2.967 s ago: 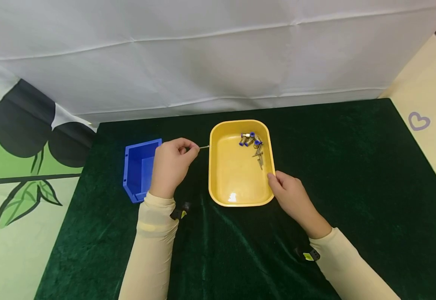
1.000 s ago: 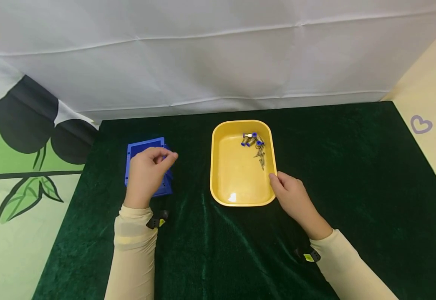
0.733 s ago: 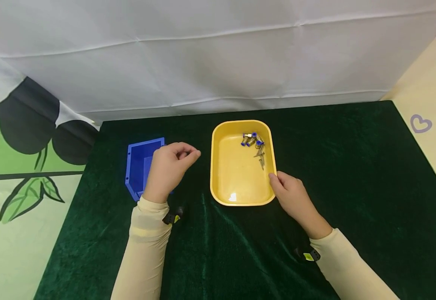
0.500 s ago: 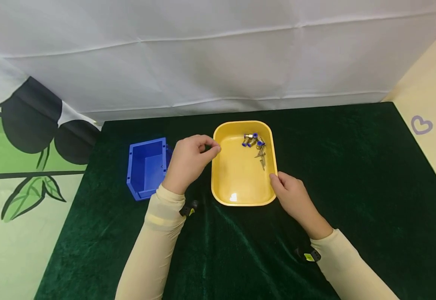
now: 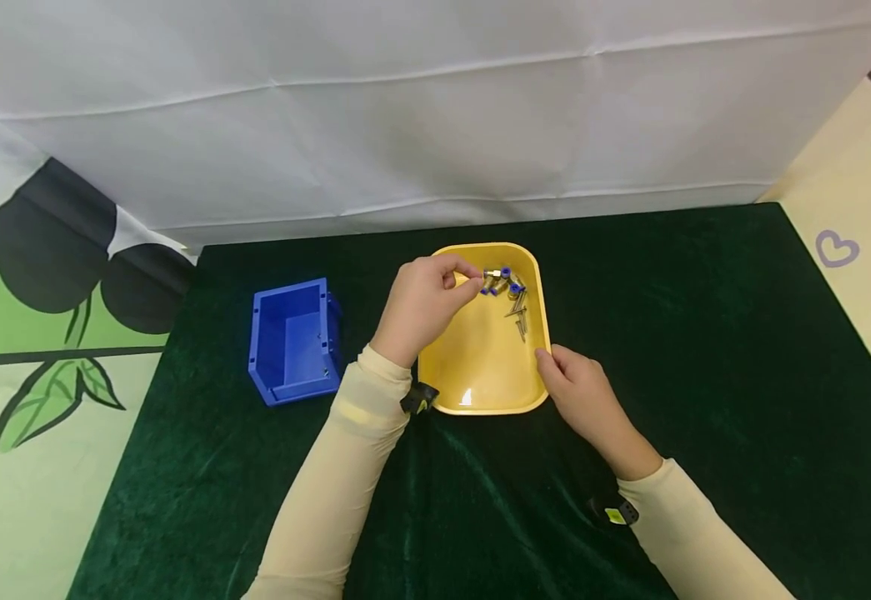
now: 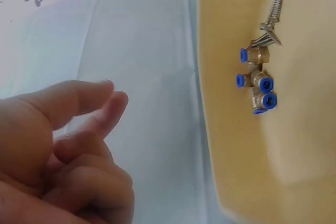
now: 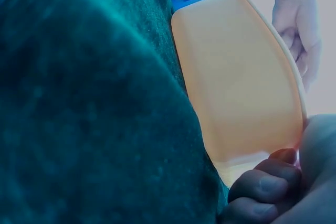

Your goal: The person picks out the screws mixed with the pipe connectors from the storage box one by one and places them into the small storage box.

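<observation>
A yellow tray [image 5: 480,371] lies on the table, holding several brass push-in fittings with blue collars [image 6: 265,83] and several screws [image 6: 275,6] along its right side. My left hand [image 5: 420,304] hovers over the tray's left half, its fingertips close to the fittings in the head view. Thumb and forefinger are slightly apart in the left wrist view, with nothing seen between them; the other fingers are loosely bent. My right hand [image 5: 593,400] grips the tray's right edge, thumb on the rim and fingers curled below it in the right wrist view.
A blue bin [image 5: 296,392] stands left of the tray, its low front toward me; a tiny shiny spot shows at its right side. Dark green cloth [image 5: 705,333] covers the table. A white curtain [image 5: 435,150] hangs behind it.
Three seconds ago my left hand pinched a screw beside the tray. It went left over the blue bin, and has since moved right over the tray without the screw. My right hand stays put.
</observation>
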The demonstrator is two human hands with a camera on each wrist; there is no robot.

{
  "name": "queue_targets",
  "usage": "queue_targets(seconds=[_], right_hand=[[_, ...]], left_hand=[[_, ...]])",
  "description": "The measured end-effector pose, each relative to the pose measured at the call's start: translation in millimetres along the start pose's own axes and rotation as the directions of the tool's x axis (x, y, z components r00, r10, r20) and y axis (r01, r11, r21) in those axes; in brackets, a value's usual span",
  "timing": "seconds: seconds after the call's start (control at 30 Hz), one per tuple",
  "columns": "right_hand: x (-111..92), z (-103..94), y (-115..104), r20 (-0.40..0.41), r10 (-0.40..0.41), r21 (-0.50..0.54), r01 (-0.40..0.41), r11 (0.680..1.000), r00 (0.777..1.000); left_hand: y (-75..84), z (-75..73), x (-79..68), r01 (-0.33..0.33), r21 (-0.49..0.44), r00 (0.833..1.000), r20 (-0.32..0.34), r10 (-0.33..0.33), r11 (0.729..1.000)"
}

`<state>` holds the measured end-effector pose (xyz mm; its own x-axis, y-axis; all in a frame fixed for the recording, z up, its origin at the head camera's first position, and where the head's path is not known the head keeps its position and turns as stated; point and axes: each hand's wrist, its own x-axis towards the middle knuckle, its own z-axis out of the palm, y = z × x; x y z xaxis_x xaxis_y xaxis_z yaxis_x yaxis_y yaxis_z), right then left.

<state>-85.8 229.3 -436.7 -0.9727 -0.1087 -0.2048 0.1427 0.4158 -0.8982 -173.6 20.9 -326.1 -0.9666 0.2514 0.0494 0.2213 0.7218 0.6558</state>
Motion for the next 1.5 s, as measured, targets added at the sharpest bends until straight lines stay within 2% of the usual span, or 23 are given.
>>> queue_targets(seconds=[0.17,0.4,0.67,0.93,1.33,1.5], right_hand=[[0.7,0.1,1.4,0.007,-0.001,0.0,0.001,1.0,1.0],[1.7,-0.1,0.5,0.006,-0.003,0.002,0.003,1.0,1.0],[0.9,-0.4,1.5,0.0,-0.021,0.007,0.021,1.0,1.0],[1.7,0.1,2.6,-0.007,-0.016,0.007,0.016,1.0,1.0],[2.5,-0.5,2.8,-0.006,-0.019,0.015,0.019,1.0,1.0],[2.8,-0.1,2.5,-0.009,-0.023,0.011,0.024,1.0,1.0]], left_hand=[[3.1,11.4,10.6,0.008,0.032,0.998,0.056,-0.009,0.999],[6.1,22.3,22.3,0.032,0.049,0.995,0.097,-0.037,0.998],[1.9,40.7,31.1,0.048,0.174,0.981,0.178,-0.079,0.984],[-0.3,52.8,37.4,0.056,0.255,0.973,0.204,-0.111,0.965],[-8.1,64.3,41.5,0.074,0.292,0.96,0.238,-0.148,0.954],[-12.5,67.1,45.2,0.059,0.294,0.961,0.242,-0.134,0.954]])
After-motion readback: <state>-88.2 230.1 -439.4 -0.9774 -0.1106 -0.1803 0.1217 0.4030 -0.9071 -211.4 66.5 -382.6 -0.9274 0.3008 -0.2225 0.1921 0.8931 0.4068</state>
